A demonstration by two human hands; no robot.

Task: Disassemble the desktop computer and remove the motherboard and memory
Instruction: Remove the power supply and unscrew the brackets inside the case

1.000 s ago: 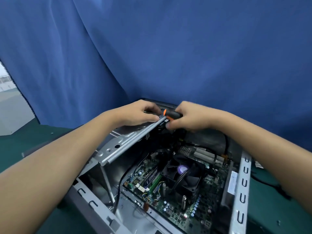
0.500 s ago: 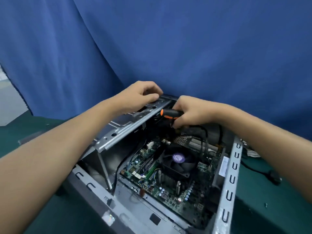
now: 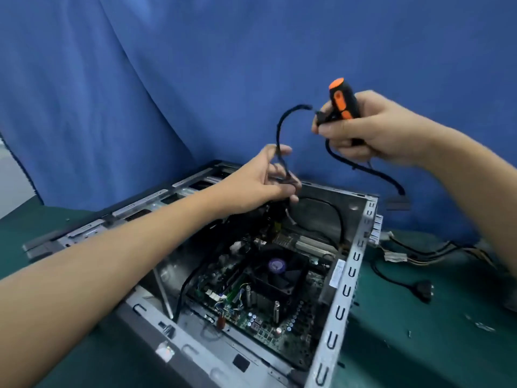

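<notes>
**Steel case open, board not yet out**

Green circuit board, the motherboard [image 3: 251,298], sits bolted low in the computer case [image 3: 340,312], below and nearer than both hands, with its black cooler fan [image 3: 277,268] on top; a green memory stick [image 3: 233,294] seems seated beside the fan. So the side is off and cables are coming free, but by my reckoning the main removals remain. Above the board, the left hand [image 3: 261,180] pinches a black cable [image 3: 282,130] in curled fingers. Up and right of it, the right hand [image 3: 372,130] is closed around an orange-and-black screwdriver [image 3: 342,103] and the cable's other run. Loose wires [image 3: 405,254] lie on the green mat [image 3: 419,345] under that hand. Cooler and remaining leads stand in the way.
</notes>
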